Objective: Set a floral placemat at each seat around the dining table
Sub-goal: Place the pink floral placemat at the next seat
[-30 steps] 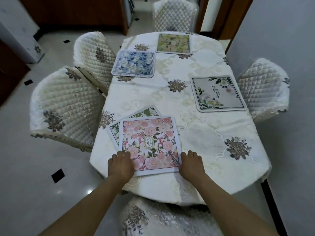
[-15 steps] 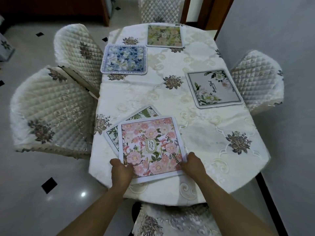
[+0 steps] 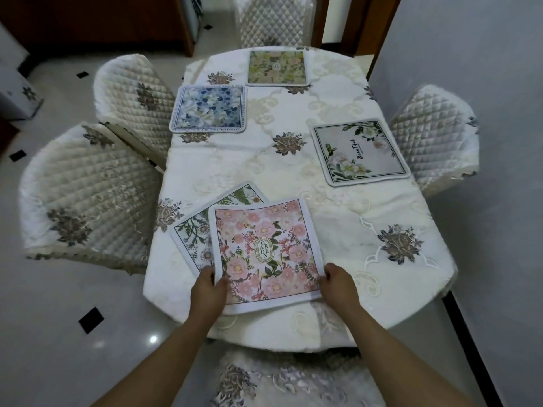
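A pink floral placemat point(image 3: 264, 254) lies at the near end of the table, its near edge lifted slightly. My left hand point(image 3: 207, 292) grips its near left corner and my right hand point(image 3: 338, 284) grips its near right corner. Under it, turned at an angle, is a green-and-white floral placemat point(image 3: 194, 233), partly covered. A blue floral placemat point(image 3: 209, 108) lies at the far left seat. A yellow-green placemat point(image 3: 276, 67) is at the far end. A grey placemat point(image 3: 360, 151) with white flowers rests at the right seat.
The table point(image 3: 293, 177) wears a cream embroidered cloth. Quilted chairs stand around it: two on the left point(image 3: 88, 189) point(image 3: 132, 92), one on the right point(image 3: 435, 136), one at the far end point(image 3: 271, 22), one at the near end point(image 3: 293, 380). A grey wall point(image 3: 470, 69) runs close on the right.
My hands went from resting flat beside the pink placemat's near edge to gripping its two near corners. The mat's near edge has lifted and it has turned slightly.
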Available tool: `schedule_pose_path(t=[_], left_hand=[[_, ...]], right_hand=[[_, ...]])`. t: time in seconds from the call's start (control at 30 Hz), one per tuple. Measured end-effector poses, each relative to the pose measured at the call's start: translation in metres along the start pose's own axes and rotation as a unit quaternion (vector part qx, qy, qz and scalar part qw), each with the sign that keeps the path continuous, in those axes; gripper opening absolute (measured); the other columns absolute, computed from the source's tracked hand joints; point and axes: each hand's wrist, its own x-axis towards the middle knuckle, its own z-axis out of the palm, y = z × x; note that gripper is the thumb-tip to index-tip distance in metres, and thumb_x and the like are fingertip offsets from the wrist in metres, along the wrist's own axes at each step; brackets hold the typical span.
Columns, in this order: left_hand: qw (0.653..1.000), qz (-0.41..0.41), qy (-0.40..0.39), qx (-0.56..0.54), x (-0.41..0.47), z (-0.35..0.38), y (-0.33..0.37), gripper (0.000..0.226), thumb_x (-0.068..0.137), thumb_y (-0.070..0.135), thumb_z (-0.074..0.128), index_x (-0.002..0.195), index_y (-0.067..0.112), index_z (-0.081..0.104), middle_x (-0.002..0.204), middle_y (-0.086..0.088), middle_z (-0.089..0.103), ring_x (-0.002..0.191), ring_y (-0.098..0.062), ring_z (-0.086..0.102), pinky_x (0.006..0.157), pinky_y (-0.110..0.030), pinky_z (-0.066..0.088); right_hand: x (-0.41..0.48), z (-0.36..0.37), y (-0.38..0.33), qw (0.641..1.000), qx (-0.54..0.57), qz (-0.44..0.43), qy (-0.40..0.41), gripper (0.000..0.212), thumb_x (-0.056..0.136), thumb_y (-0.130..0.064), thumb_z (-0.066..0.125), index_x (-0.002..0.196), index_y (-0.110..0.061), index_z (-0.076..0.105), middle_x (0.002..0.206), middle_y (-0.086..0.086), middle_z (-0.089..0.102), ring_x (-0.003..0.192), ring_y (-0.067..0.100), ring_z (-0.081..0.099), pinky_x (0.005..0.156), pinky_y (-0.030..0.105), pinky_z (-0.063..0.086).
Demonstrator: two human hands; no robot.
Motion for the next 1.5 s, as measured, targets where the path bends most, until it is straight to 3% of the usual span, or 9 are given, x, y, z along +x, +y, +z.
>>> schedule_pose_path(t=[0.23,0.47,0.63,0.8,1.0,1.13,1.27,1.4,1.5], left_hand=[[0.990,0.111,-0.079,0.029,-0.032,0.066,0.044,0.006,0.094,0.022,0.059,0.097,0.025,0.055,0.081,0.010,0.060,0.073,-0.004,0.058,0.055,-0.023,0.040],[0.985,0.097,-0.125,0.063,-0.046,0.118,0.043,0.018,0.091,0.020,0.061,0.108,0.023,0.057,0.085,0.012,0.060,0.074,-0.006,0.055,0.059,-0.013,0.039],[0.995,0.011,-0.076,0.068,-0.037,0.112,0.030,0.013,0.088,0.021,0.065,0.095,0.015,0.055,0.080,0.003,0.063,0.078,-0.025,0.061,0.065,-0.030,0.047],[0.966,-0.186,0.170,0.053,-0.007,0.060,0.009,0.049,0.081,0.015,0.071,0.118,-0.007,0.049,0.120,-0.034,0.055,0.111,-0.050,0.053,0.097,-0.052,0.045],[0.916,-0.332,0.200,-0.102,0.043,0.013,0.007,0.060,0.082,0.015,0.064,0.131,-0.006,0.037,0.132,-0.028,0.052,0.116,-0.045,0.055,0.092,-0.046,0.050],[0.925,-0.326,0.150,-0.127,0.059,-0.001,0.001,0.035,0.080,0.020,0.063,0.107,0.000,0.053,0.105,-0.020,0.061,0.086,-0.034,0.058,0.076,-0.037,0.049],[0.936,-0.306,0.111,-0.133,0.072,-0.008,-0.003,0.028,0.081,0.017,0.067,0.103,0.001,0.060,0.099,-0.018,0.063,0.097,-0.039,0.063,0.083,-0.041,0.053],[0.978,-0.180,0.102,-0.041,0.096,-0.021,0.018,0.024,0.086,0.026,0.067,0.069,0.009,0.060,0.085,-0.019,0.068,0.078,-0.033,0.064,0.069,-0.033,0.045],[0.988,-0.101,0.113,-0.034,0.129,-0.037,0.051,0.026,0.086,0.029,0.068,0.070,0.011,0.057,0.080,-0.013,0.064,0.078,-0.027,0.058,0.076,-0.033,0.045]], right_hand=[[-0.012,-0.060,0.071,0.996,-0.008,0.039,0.086,0.029,0.087,-0.010,0.057,0.066,-0.013,0.037,0.066,0.010,0.047,0.064,0.032,0.049,0.056,0.038,0.036],[-0.024,-0.080,0.130,0.991,-0.012,0.087,0.097,0.029,0.083,-0.009,0.058,0.065,-0.015,0.036,0.067,0.010,0.049,0.065,0.032,0.050,0.056,0.034,0.034],[-0.024,-0.073,0.141,0.991,0.001,0.104,0.082,0.019,0.083,-0.009,0.057,0.069,-0.010,0.044,0.074,0.018,0.057,0.071,0.037,0.056,0.058,0.036,0.038],[-0.020,-0.070,0.143,0.992,-0.008,0.105,0.076,0.020,0.084,-0.010,0.058,0.069,-0.012,0.045,0.078,0.019,0.059,0.075,0.037,0.057,0.059,0.034,0.034],[-0.018,-0.069,0.139,0.991,-0.011,0.102,0.091,0.036,0.082,-0.004,0.056,0.060,-0.017,0.031,0.066,0.013,0.048,0.065,0.031,0.044,0.057,0.035,0.032],[-0.019,-0.068,0.136,0.990,-0.019,0.103,0.093,0.028,0.081,-0.003,0.057,0.063,-0.009,0.037,0.065,0.016,0.050,0.062,0.031,0.042,0.056,0.036,0.032],[-0.018,-0.066,0.136,0.990,-0.022,0.099,0.099,0.027,0.081,-0.001,0.058,0.063,-0.007,0.038,0.065,0.020,0.051,0.062,0.031,0.044,0.056,0.036,0.032],[-0.017,-0.066,0.135,0.990,-0.026,0.098,0.103,0.030,0.081,-0.001,0.058,0.062,-0.008,0.036,0.066,0.021,0.051,0.062,0.031,0.044,0.057,0.037,0.033],[-0.019,-0.066,0.133,0.989,-0.033,0.106,0.103,0.029,0.082,-0.002,0.058,0.063,-0.007,0.036,0.063,0.016,0.047,0.062,0.031,0.044,0.057,0.037,0.033]])
